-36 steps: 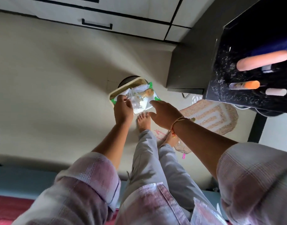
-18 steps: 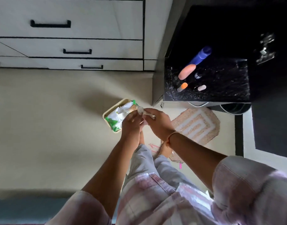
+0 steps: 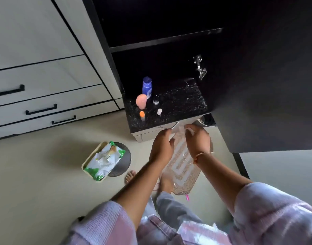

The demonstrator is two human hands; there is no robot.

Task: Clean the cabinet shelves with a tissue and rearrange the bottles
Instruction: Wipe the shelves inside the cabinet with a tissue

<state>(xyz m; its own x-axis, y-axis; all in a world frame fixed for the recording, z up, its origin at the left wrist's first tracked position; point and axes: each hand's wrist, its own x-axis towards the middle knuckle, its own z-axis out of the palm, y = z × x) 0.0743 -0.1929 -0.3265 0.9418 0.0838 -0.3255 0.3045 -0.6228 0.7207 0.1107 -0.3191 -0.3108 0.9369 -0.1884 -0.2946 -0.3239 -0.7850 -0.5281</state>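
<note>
A thin, see-through tissue [image 3: 181, 133] hangs between my left hand [image 3: 161, 147] and my right hand [image 3: 197, 140], each pinching one edge, just below the front edge of the black speckled shelf [image 3: 180, 103]. At the shelf's left end stand a blue bottle [image 3: 147, 86], a peach bottle [image 3: 141, 102], a small dark jar [image 3: 156, 101], an orange-capped vial [image 3: 142, 115] and a small white vial [image 3: 159, 111]. The green-and-white tissue pack [image 3: 105, 159] lies in a cream tray on the floor to the left.
The dark cabinet door [image 3: 266, 85] stands open on the right, its hinge [image 3: 199, 68] above the shelf. A second dark shelf [image 3: 165, 39] sits higher. White drawers [image 3: 40, 96] with black handles fill the left. A woven mat [image 3: 182, 168] and my bare feet are below my hands.
My hands have left the pack with a tissue and risen to the shelf's front edge, spreading it between them. The view has swung up toward the cabinet.
</note>
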